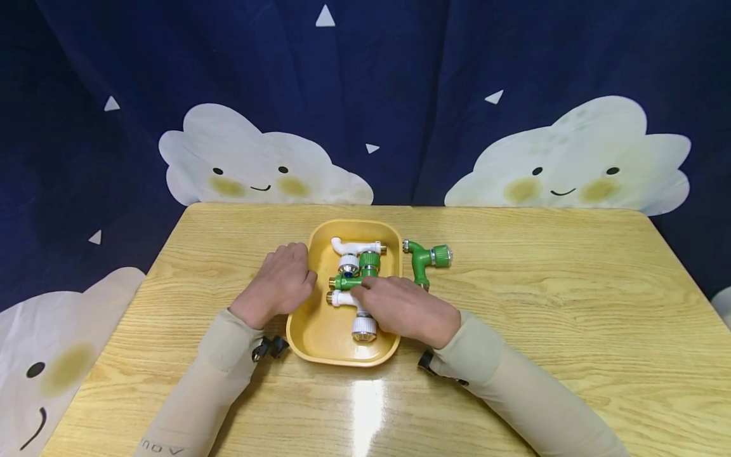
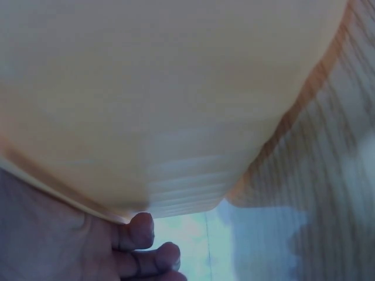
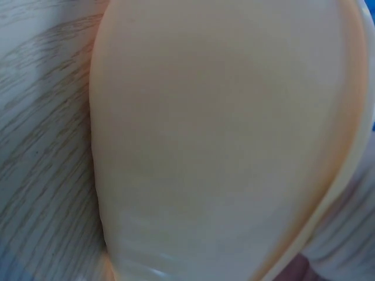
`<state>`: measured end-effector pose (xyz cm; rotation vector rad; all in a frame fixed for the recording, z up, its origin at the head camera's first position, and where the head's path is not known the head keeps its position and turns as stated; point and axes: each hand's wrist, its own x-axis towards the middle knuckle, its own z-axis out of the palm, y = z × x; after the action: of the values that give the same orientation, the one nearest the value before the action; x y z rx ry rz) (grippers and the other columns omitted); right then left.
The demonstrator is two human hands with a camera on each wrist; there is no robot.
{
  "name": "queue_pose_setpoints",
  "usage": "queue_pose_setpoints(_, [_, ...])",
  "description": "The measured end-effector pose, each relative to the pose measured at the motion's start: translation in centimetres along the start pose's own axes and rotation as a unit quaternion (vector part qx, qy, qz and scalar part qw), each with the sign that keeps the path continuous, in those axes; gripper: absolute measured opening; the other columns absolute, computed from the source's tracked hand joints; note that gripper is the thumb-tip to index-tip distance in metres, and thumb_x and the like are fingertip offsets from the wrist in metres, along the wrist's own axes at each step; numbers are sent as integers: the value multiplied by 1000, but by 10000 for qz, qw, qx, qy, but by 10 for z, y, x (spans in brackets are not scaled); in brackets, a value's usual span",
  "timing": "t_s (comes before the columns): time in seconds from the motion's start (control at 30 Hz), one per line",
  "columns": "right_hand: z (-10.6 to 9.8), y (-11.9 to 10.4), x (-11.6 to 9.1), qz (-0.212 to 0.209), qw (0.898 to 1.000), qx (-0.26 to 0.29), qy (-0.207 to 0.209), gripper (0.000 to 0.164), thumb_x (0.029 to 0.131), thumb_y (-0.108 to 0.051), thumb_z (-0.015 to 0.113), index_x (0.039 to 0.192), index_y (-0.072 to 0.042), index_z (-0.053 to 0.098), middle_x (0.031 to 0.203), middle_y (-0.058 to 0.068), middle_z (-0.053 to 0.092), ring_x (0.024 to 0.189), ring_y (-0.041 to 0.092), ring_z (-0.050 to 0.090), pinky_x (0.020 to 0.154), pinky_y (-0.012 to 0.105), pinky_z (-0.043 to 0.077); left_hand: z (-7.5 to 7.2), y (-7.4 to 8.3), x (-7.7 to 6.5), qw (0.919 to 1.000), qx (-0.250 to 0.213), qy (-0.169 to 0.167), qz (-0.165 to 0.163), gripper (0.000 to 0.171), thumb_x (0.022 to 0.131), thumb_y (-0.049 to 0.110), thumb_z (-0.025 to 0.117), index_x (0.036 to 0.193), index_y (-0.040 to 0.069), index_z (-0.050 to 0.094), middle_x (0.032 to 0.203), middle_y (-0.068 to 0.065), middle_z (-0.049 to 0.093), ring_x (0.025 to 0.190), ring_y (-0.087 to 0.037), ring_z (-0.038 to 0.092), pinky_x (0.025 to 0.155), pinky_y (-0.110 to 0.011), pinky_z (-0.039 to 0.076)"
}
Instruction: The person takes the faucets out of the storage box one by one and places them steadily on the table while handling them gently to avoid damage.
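While the left hand [image 1: 278, 282] gripped the yellow tray [image 1: 337, 359] towards the desk [image 1: 571, 304]'s far edge, the right hand [image 1: 405, 308], fingers curled, pinched the nearer white tap [image 1: 363, 326] inside; positioning it seemed underway, the next move calling for clean release.

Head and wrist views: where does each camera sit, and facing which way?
Head: on the head, facing forward and down at the yellow tray; left hand, right hand, sleeves show.
Left wrist: on that wrist, facing the tray's outside; fingers show.
Right wrist: on that wrist, facing the tray's outside; barely any hand shows.
Wrist views share tray and tabletop.
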<state>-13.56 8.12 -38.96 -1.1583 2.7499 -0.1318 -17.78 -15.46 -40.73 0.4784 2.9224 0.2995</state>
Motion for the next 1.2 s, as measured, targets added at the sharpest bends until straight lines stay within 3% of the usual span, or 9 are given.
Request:
queue_pose_setpoints(0.53, [-1,2,1,-188,9996,124,157,35,91,7,63,118,-13,69,99,2,64,78,13,61,67,29,54,-3,1,-1,10000,69,5,-17,21,99,20,42,101,0,47,92,-13,48,86,-29,45,76,-37,35])
queue_pose_setpoints(0.9, [-1,0,-3,-100,9992,-162,358,34,95,4,62,123,-12,70,107,7,68,87,20,69,69,36,59,-1,1,0,10000,52,32,12,21,99,20,42,102,0,48,93,-13,49,86,-29,46,75,-38,37])
queue_pose_setpoints(1.2, [-1,0,-4,-189,9983,-89,553,34,95,5,61,122,-13,70,109,6,69,90,20,70,72,36,61,0,0,0,10000,-4,-36,-36,22,99,21,42,103,0,48,94,-13,49,87,-29,46,76,-38,37])
